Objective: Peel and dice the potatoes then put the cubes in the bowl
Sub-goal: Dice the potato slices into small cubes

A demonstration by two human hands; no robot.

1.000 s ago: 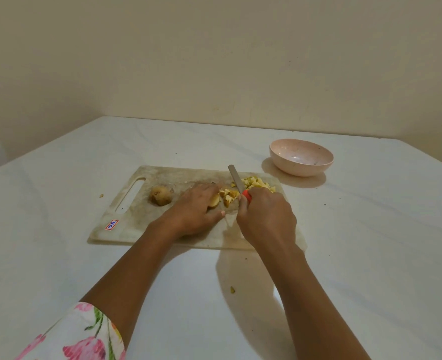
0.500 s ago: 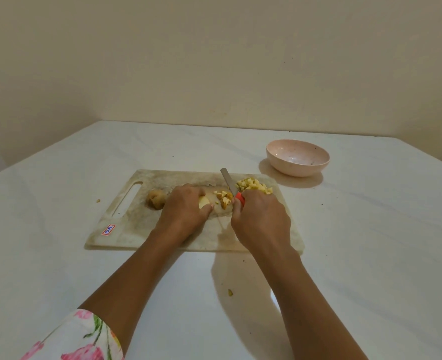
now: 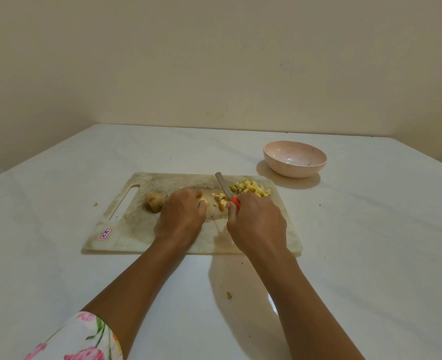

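A small sticker (image 3: 106, 233) was seen on the near left corner of the cutting board (image 3: 136, 229). It had a red frame and blue writing that looked like "10A", turned on its side. No other writing could be read.

The board was pale and stained, with a long handle slot at its left end. It was laid flat on the white counter (image 3: 370, 255).

A pale yellow potato piece (image 3: 204, 201) was held down on the middle of the board by the left hand (image 3: 182, 216), with the fingers curled over it so that only a little of it could be seen. Just to the left of that hand, a brown, lumpy potato (image 3: 154, 202) was left lying on the board.

The orange handle of a knife (image 3: 223, 185) was gripped in the closed right hand (image 3: 256, 222). The grey blade was pointed away, toward the far edge of the board. A few cut bits (image 3: 221, 200), yellow with some brown, were seen between the two hands, beside the blade.

A heap of small yellow cubes (image 3: 252, 189) was piled at the far right of the board, just right of the blade.

A pink speckled bowl (image 3: 295, 158) was set on the counter beyond the board's far right corner, apart from it. One small scrap (image 3: 229, 295) was left on the counter near the person, and another (image 3: 95, 204) left of the board. A flowered sleeve (image 3: 84, 339) was seen on the left arm.
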